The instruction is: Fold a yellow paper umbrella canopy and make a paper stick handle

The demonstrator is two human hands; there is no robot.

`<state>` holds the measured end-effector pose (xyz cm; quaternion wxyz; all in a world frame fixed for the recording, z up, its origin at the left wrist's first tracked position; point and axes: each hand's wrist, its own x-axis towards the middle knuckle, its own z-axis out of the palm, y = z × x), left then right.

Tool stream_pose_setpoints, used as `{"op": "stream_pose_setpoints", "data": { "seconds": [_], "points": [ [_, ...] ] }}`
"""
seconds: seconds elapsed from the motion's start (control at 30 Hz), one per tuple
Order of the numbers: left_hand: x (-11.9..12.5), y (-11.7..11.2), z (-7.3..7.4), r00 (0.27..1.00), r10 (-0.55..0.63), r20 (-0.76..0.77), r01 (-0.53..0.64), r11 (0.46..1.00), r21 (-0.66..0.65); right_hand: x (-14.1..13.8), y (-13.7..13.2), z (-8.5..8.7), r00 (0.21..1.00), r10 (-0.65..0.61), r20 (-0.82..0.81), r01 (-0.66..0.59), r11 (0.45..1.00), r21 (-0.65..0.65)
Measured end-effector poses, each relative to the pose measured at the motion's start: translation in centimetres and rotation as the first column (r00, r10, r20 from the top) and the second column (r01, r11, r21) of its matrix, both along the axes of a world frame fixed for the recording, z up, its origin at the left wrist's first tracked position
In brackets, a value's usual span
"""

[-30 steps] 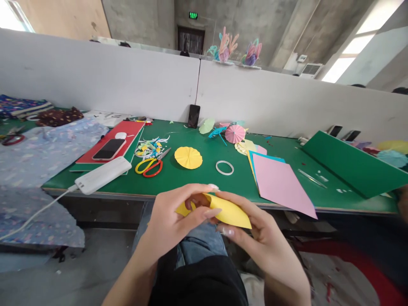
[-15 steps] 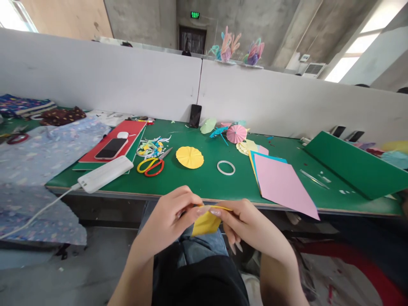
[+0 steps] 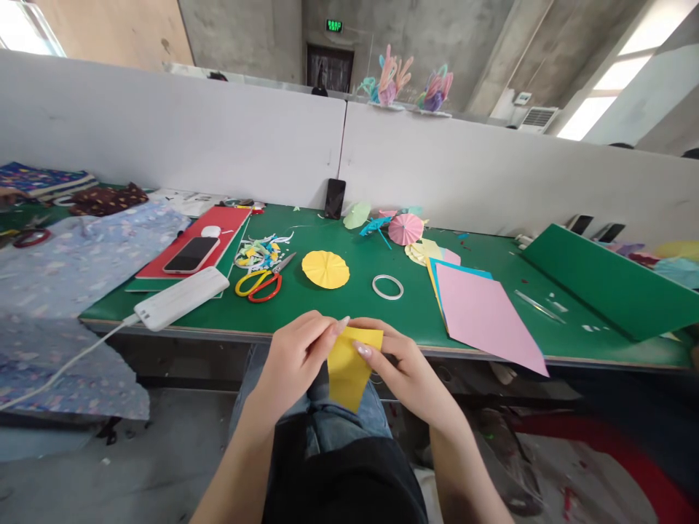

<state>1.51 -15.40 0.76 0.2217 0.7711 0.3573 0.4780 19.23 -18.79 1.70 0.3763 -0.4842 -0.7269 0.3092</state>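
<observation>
Over my lap, at the table's front edge, a piece of yellow paper (image 3: 349, 371) is held up between both hands. My left hand (image 3: 303, 349) pinches its upper left side, thumb on top. My right hand (image 3: 401, 364) grips its right side, with the thumb on the paper's face and the fingers behind it. Beyond the hands lies a yellow pleated paper disc (image 3: 325, 270). Scissors (image 3: 265, 282) with one yellow and one red handle rest left of the disc, and a white ring (image 3: 387, 287) lies to its right.
On the green table (image 3: 338, 313), a white power bank (image 3: 183, 297) and a phone (image 3: 191, 255) lie left. Paper scraps (image 3: 262, 253) sit behind the scissors. Small paper umbrellas (image 3: 405, 229) stand at the back. Pink paper (image 3: 486, 313) overhangs the front edge; a green board (image 3: 611, 284) leans right.
The yellow paper has been raised and tilted so more of its face shows. Both hands have shifted slightly, and the right fingers have moved behind the paper.
</observation>
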Motion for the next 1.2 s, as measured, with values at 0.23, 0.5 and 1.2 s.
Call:
{"op": "stream_pose_setpoints", "data": {
  "seconds": [0.23,0.5,1.2],
  "points": [
    [0.3,-0.3,-0.1,0.984,-0.011,0.179,0.048,0.977,-0.206,-0.1,-0.2,-0.5,0.991,-0.135,-0.018,0.134,0.99,-0.049],
    [0.3,-0.1,-0.2,0.971,-0.082,0.224,0.164,0.91,-0.38,0.2,-0.4,-0.2,0.991,-0.137,-0.001,0.137,0.989,-0.054],
    [0.9,-0.4,-0.1,0.979,-0.087,0.185,0.14,0.943,-0.3,0.4,-1.0,0.4,0.991,-0.135,0.022,0.136,0.99,-0.046]
  ]
}}
